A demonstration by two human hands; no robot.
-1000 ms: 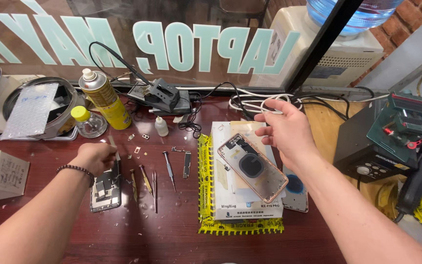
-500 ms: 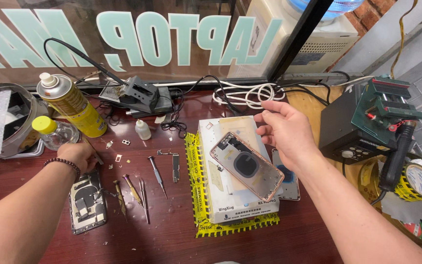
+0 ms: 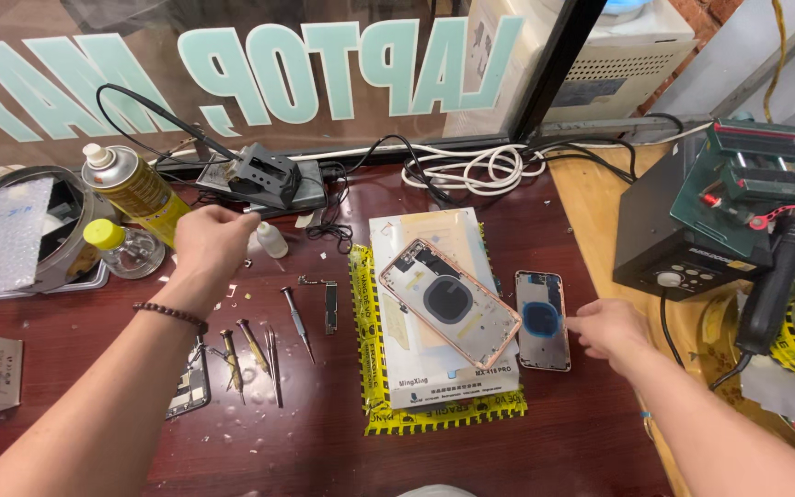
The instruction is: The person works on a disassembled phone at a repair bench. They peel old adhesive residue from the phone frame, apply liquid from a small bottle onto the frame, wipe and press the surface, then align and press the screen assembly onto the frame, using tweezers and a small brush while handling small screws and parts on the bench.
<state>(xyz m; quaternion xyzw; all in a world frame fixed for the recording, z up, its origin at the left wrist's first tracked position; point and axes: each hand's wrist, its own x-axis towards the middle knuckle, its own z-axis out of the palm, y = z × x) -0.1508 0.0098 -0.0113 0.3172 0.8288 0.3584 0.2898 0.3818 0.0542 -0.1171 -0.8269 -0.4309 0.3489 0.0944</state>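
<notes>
1. On the far left of the dark red wooden worktop (image 3: 305, 433) stand a yellow spray can with a white cap (image 3: 131, 189) and a small clear bottle with a yellow cap (image 3: 121, 247); both are close to the reaching arm, so the elbow is best kept low and clear of them.
2. The left hand (image 3: 212, 241) hovers with thumb and forefinger pinched together near a small white dropper bottle (image 3: 271, 240). Whether that grip holds anything tiny I cannot tell.
3. Below the left wrist lie thin metal screwdrivers and tweezers (image 3: 264, 345) in a loose row, beside a narrow dark circuit board (image 3: 331, 306). Loose screws are scattered about, so a slow, lifted hand avoids sweeping them away.
4. In the middle, a rose-gold phone rear housing with a dark round coil (image 3: 450, 302) rests tilted on a white heating pad (image 3: 434, 368) over a yellow mat (image 3: 374, 405).
5. The right hand (image 3: 611, 329) is loosely curled with a fingertip touching the edge of a second, smaller phone back panel with a blue ring (image 3: 542, 319), gripping nothing. Light pressure at the edge seems safest.
</notes>
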